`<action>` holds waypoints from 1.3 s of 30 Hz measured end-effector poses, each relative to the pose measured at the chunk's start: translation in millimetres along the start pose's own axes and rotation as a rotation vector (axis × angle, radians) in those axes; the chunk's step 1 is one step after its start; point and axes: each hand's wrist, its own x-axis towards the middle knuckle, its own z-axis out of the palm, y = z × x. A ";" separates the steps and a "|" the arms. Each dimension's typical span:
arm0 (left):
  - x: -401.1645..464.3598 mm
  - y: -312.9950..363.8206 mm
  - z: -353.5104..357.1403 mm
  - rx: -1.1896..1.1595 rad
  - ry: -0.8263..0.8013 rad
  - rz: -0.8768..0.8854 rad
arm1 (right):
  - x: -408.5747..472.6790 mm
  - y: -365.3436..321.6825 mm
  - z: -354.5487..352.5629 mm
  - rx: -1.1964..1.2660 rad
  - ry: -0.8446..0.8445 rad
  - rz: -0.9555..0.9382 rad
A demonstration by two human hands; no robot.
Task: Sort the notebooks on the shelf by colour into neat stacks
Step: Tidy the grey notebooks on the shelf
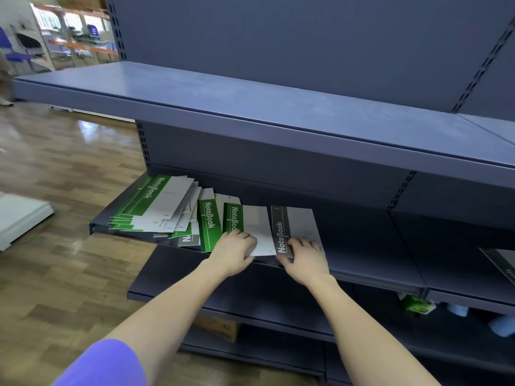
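Blue-grey metal shop shelving fills the view, with glossy wood-pattern flooring off to the left. On the middle shelf [362, 263], near its front edge, lies the grey notebook [295, 227], set apart from the rest; the right hand [305, 259] holds its near end, fingers curled over the cover and the thumb apparently at the front edge. Just beside it on the left, a green notebook [245, 227] is held the same way at its near end by the left hand [235, 250]. Another green one lies touching it, and further left a loose fan of green notebooks [150, 204] spreads toward the shelf's end, with at least one grey cover [189, 240] showing from under the pile.

Judging from this, sorting is at an early stage: one grey book is separated and the green heap is not squared.

Risks from here: both held books overhang or sit at the shelf lip, so a pull toward the body could tip them to the floor. Glossy covers slide easily, and dragging the buried grey one out could scatter the fan or push books off the left end.
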 end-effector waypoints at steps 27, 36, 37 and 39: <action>-13.2 1.1 -8.3 0.235 -0.139 -0.265 | -1.1 -3.6 -4.1 0.100 0.141 -0.035; -14.9 -17.3 3.2 -0.182 -0.033 -0.142 | 2.2 -30.2 8.7 0.021 0.026 -0.260; -16.8 -22.7 3.0 -0.165 -0.015 -0.160 | 2.4 -31.5 8.0 0.014 0.012 -0.265; -19.8 -31.5 2.3 -0.108 -0.004 -0.201 | 2.9 -35.4 6.4 0.009 -0.026 -0.284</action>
